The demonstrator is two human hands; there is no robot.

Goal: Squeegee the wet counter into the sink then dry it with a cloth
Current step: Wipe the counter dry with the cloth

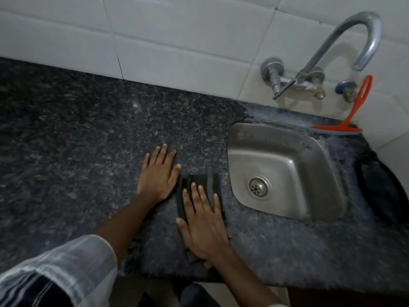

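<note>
We note the right hand (203, 220) pressed flat, fingers spread, on the dark cloth (199, 185), whose long axis runs away from the grip, the sink (287, 171) just rightward, the left hand (158, 173) spread empty alongside on the counter (77, 140).

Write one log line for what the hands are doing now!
stage: drying | right hand: flat on dark cloth | left hand: flat on counter | squeegee: behind sink

A domestic kitchen is shown. It is indicated by a speckled dark granite counter (88, 134) into which a small stainless-steel sink (285, 173) with a drain is set, and by white wall tiles (177, 29) from which a curved metal tap (345, 47) is mounted above the sink.
</note>
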